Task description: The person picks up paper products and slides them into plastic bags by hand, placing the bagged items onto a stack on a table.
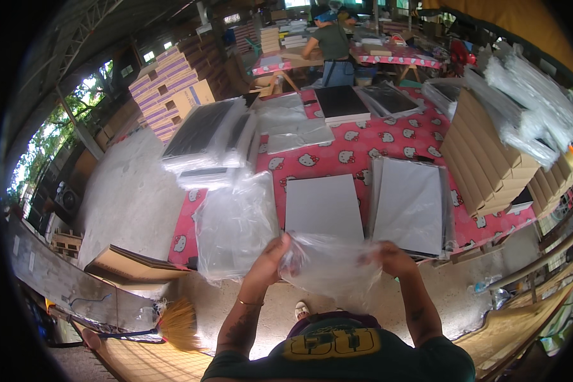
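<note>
Between my two hands a clear plastic bag (328, 264) is stretched at the table's front edge. My left hand (272, 256) is closed on its left side, my right hand (389, 257) on its right side. Just beyond the bag lies a flat grey-white board (323, 202), its near end behind the film. Left of the board is a pile of empty clear plastic bags (235, 223). To its right, a stack of bagged grey-white boards (409, 207) rests close to my right hand.
A pink patterned cloth (337, 148) covers the table. Wrapped black panels (204, 134) are stacked at the left; a black-topped stack (342, 103) stands at the back. Folded cardboard (484, 156) and plastic-wrapped bundles (531, 95) rise on the right. Another person (334, 48) works beyond. A broom (178, 326) lies lower left.
</note>
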Demonstrator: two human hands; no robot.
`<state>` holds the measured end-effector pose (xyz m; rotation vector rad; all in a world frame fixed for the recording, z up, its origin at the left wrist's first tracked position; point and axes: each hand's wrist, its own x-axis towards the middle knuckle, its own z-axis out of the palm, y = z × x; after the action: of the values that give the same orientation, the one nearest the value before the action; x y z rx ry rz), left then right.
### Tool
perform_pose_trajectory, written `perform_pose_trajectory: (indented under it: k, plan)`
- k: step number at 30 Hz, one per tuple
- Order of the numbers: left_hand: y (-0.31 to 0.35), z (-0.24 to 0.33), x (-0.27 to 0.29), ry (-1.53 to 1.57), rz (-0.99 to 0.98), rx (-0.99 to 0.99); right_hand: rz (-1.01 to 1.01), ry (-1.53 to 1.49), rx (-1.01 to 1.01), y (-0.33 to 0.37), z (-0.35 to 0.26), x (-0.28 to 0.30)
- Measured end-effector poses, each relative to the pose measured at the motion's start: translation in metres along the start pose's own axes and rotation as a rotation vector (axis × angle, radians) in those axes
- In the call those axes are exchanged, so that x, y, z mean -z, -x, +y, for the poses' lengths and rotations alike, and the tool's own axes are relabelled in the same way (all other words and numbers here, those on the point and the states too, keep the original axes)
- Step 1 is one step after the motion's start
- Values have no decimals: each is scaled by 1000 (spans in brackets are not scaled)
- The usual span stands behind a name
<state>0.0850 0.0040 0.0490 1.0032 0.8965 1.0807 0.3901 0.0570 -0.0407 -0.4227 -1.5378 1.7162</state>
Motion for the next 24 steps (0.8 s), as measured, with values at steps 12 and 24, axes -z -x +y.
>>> perform_pose_trajectory:
  k: [12,24]
  plan:
    - [3,4,8,355,-68,-98,-142,363,-249,-2,4,3]
    - [-1,-27,27,214,-72,-199,-143,335,-363,-4,-12,-4]
